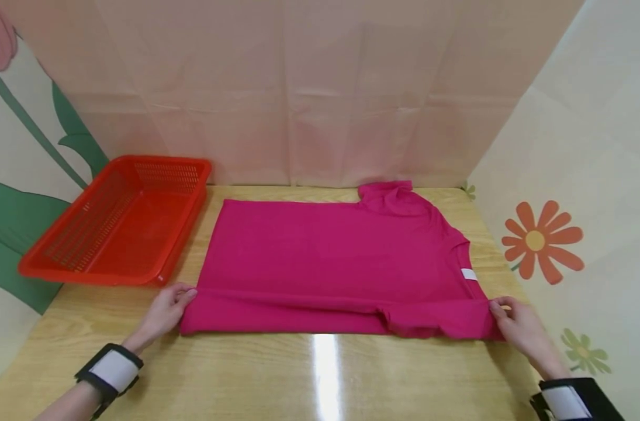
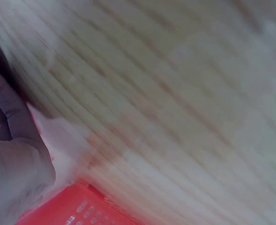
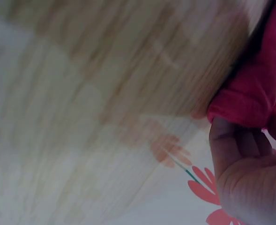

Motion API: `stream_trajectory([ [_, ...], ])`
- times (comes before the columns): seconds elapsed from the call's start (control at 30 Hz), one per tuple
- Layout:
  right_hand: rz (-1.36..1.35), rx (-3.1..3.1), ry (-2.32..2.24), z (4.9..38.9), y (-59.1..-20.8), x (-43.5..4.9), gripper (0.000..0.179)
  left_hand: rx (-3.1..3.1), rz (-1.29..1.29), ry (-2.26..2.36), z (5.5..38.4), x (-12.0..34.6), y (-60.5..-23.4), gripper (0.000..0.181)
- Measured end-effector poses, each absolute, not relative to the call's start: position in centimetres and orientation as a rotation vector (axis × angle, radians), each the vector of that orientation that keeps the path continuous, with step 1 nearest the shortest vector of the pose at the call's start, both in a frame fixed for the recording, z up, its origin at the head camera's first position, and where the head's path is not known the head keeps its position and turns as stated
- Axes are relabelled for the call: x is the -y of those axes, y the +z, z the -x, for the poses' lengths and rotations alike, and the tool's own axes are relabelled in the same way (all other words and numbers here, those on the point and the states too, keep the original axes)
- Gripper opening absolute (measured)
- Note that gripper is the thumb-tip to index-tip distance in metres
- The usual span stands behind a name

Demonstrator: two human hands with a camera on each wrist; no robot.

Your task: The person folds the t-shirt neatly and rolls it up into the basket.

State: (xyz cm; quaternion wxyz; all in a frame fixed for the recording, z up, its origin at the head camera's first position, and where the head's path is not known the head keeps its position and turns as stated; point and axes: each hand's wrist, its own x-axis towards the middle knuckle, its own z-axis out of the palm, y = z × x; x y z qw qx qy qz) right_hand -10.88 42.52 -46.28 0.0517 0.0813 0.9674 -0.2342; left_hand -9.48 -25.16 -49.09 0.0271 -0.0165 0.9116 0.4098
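The pink shirt [image 1: 309, 245] lies spread on the counter [image 1: 235, 374], hem end to the left and neck with its white label [image 1: 469, 273] to the right. A long strip along its near side is turned into a fold, with a bunched bit of cloth [image 1: 419, 321] toward the neck end. The far sleeve [image 1: 385, 196] is rumpled near the back.

The left hand [image 1: 167, 307] pinches the hem end of that strip, thumb against fingers; the right hand [image 1: 522, 327] pinches its neck end, and the right wrist view shows this grip close on the cloth.

The step in hand looks like folding the near side lengthwise. The next move seems to call for both grips to work level, keeping the strip taut so its edge lies straight and the bunched part flattens, before letting go.

As for room, the red basket [image 1: 125, 234] stands just beside the left hand, so a swing outward there could knock its near corner. On the right, the flowered wall [image 1: 604, 164] is near the right hand. At the back, only a narrow band of counter separates most of the shirt from the plain wall [image 1: 298, 88]. The freest space is the bare counter on the person's side.
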Motion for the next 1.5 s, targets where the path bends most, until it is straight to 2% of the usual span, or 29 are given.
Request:
stream_trajectory([
  [0.3, -0.285, -3.004, -0.637, 10.8, -46.7, -41.8, 0.033, -2.851, 0.075, 1.158, 10.1, 24.8, -48.7, 0.027],
  [0.93, -0.151, -3.073, -0.545, 10.9, -47.3, -41.6, 0.025, -3.029, 0.006, 0.913, 9.8, 24.4, -48.3, 0.023],
  [1.3, -0.244, -3.062, -0.445, 11.1, -47.5, -41.1, 0.025, -3.010, 0.080, 0.871, 9.7, 24.5, -48.0, 0.020],
  [1.4, -0.153, -3.098, -0.459, 10.8, -47.3, -41.0, 0.028, -3.102, 0.009, 0.852, 9.5, 24.3, -48.2, 0.017],
  [1.5, 0.033, -3.195, -0.501, 10.2, -46.9, -41.1, 0.040, -3.251, -0.119, 0.843, 9.3, 23.6, -48.4, 0.021],
])
